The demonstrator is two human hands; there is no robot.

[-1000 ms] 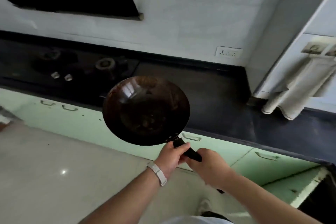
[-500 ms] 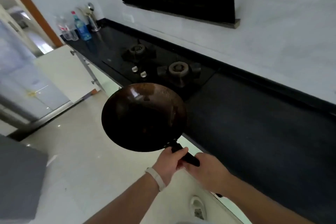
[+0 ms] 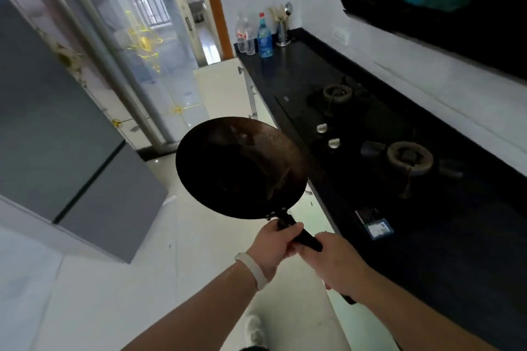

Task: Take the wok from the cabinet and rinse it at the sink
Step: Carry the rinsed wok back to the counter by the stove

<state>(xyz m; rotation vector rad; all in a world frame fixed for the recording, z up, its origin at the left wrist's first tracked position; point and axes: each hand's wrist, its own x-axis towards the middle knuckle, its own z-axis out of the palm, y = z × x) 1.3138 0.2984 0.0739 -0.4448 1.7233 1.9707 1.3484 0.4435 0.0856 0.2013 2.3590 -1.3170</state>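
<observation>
A dark round wok [image 3: 239, 168] hangs in the air over the pale floor, just left of the black counter's front edge. Its black handle [image 3: 306, 238] points back toward me. My left hand [image 3: 275, 245], with a white wristband, grips the handle close to the bowl. My right hand [image 3: 338, 268] holds the handle further back, and the handle's end pokes out below it. No sink is in view.
A black counter [image 3: 427, 236] runs along the right with a two-burner gas hob [image 3: 405, 157]. Bottles [image 3: 263, 37] and a utensil holder [image 3: 282, 33] stand at its far end. A grey cabinet [image 3: 71, 151] is on the left, a glass sliding door [image 3: 137, 51] ahead.
My view has swung left along the counter toward the doorway. The wok stays in both hands, carried along, now over the floor beside the hob.
</observation>
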